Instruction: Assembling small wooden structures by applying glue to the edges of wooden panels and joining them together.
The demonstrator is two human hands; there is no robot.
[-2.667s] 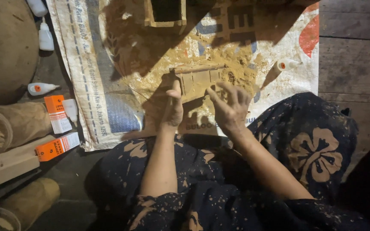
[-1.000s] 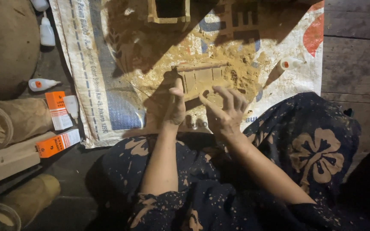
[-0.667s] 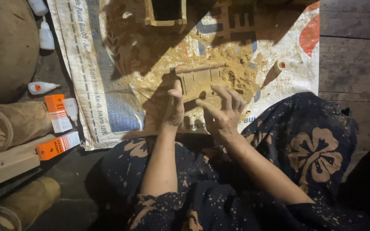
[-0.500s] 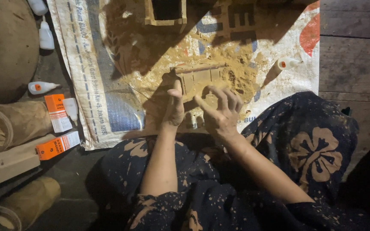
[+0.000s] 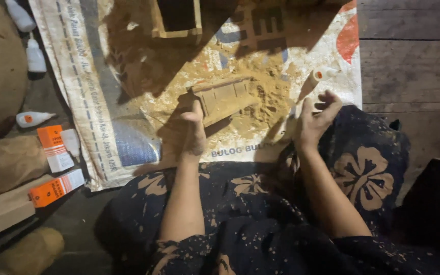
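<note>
Left hand: the left hand (image 5: 194, 133) grips the near left end of the ribbed tan wooden block (image 5: 223, 98), thumb up against its side, so the piece is pinned in place on the heap
Right hand: the right hand (image 5: 315, 119) is released and grasps nothing; it hangs just right of the block with fingers (image 5: 329, 104) loosely curled and spread, clear of the wood
Block: it lies tilted on the mound of yellow-brown sawdust (image 5: 260, 99), long side facing the person, ribs upward, which keeps the worked face in sight and in reach of both hands
Ground sheet: the white woven plastic sack with blue and red print (image 5: 103, 117) is spread flat on the dark plank floor (image 5: 408, 56), seemingly to catch the dust and keep it off the boards
Small bottle by the heap: a little white squeeze bottle with an orange tip (image 5: 318, 75) lies on the sack just beyond the right hand, near enough to pick up
Supplies at left: two orange and white cartons (image 5: 54, 147) and more white squeeze bottles (image 5: 32, 118) sit off the sack's left edge, well apart from the dust
Frame: a small open wooden box frame (image 5: 176, 19) rests at the far end of the sack
Seat: the person sits with knees in dark flower-patterned cloth (image 5: 362, 173) touching the sack's near edge
</note>
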